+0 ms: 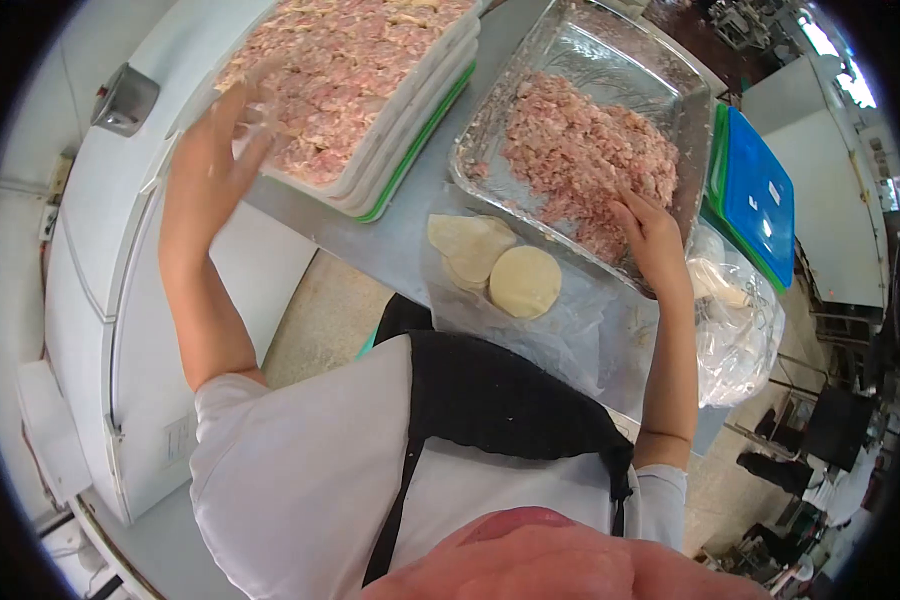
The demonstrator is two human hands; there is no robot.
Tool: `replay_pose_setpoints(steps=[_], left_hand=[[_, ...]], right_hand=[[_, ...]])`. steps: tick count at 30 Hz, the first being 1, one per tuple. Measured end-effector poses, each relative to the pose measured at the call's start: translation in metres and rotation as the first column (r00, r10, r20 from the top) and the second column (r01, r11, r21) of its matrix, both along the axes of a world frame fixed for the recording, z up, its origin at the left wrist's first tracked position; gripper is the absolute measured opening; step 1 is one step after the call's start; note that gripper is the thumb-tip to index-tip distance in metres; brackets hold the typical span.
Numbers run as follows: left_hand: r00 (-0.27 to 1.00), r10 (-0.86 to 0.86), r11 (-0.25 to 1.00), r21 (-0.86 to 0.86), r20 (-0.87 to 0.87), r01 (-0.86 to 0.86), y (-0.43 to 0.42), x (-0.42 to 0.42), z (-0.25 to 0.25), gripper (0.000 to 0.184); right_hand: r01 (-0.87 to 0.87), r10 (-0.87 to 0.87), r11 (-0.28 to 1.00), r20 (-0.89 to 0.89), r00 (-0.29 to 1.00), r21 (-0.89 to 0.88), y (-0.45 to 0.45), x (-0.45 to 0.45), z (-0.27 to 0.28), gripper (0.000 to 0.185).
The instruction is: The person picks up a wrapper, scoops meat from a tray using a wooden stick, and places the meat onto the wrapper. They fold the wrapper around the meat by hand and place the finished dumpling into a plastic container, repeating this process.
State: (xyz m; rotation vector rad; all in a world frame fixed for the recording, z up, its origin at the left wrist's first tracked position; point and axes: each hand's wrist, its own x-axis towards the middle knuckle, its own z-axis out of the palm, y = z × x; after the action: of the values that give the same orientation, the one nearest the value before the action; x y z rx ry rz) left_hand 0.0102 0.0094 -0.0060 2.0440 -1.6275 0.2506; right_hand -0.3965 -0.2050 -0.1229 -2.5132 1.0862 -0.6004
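Observation:
My left hand [215, 150] is over the near left edge of a white tray [345, 190] full of pale pink meat-filled pieces [340, 90]. Its thumb and fingers are spread apart, with the fingertips a little blurred by motion. My right hand [655, 240] reaches into a shiny metal pan [600, 45], its fingers closed on the near edge of a heap of raw ground meat [580, 140]. Between the two containers and my body, round dough wrappers [526, 283] lie partly overlapping on a clear plastic sheet [560, 335].
Several white trays stand stacked with a green rim [420, 145] below. Right of the pan are blue and green lids [760, 200] and a clear plastic bag [735, 340]. A white chest appliance [160, 330] stands at left, with a metal pot [127, 98] on it.

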Motion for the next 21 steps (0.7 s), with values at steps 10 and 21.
replay_pose_setpoints(steps=[10,21], left_hand=[[0.67,-0.604,0.728,0.041,-0.432,0.684,-0.046,-0.105,-0.14,0.027],[0.593,-0.559,0.738,-0.024,-0.579,0.674,-0.057,-0.094,-0.176,0.016]], right_hand=[[-0.22,-0.068,0.876,-0.563,0.824,-0.428,-0.048,0.102,0.072,0.02],[-0.231,0.085,0.953,-0.559,0.825,-0.197,0.036,0.098,0.032,0.016]])
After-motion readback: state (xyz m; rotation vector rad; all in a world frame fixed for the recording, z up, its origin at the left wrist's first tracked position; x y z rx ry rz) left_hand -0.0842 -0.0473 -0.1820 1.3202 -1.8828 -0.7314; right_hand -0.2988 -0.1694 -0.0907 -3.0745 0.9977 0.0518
